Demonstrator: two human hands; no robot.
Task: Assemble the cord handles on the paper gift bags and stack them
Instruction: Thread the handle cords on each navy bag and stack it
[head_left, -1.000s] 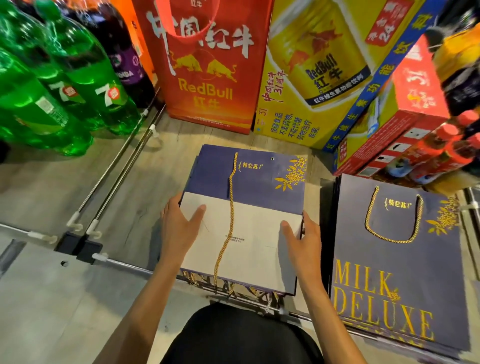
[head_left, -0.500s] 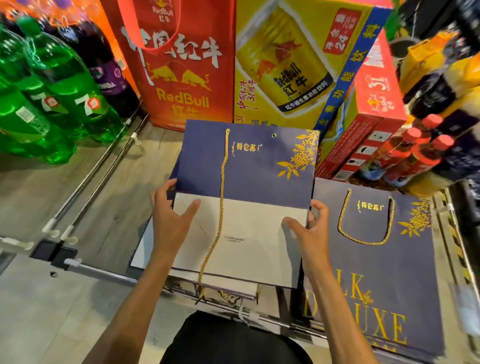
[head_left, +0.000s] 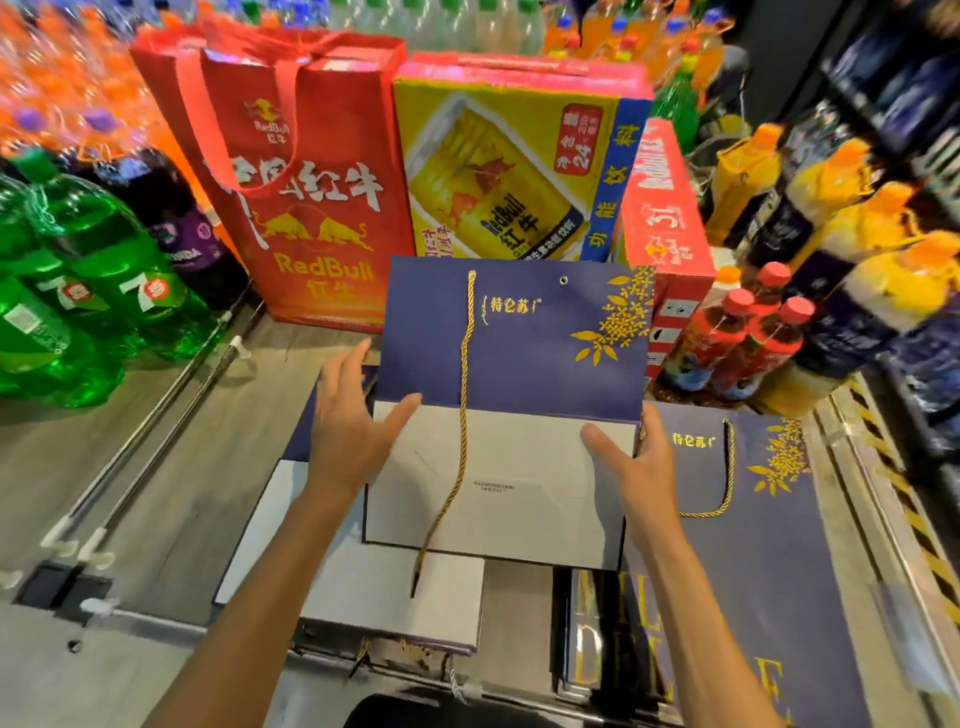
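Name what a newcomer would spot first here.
The navy gift bag sits at centre, gripped at its side edges by the left hand and right hand, with one gold cord dangling loose down its front. Behind it stand a red Red Bull bag and a yellow Red Bull carton. Green 7UP bottles fill the far left.

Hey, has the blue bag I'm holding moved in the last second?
Yes. The blue bag has risen off the stack and away from you, its top edge now overlapping the yellow carton.
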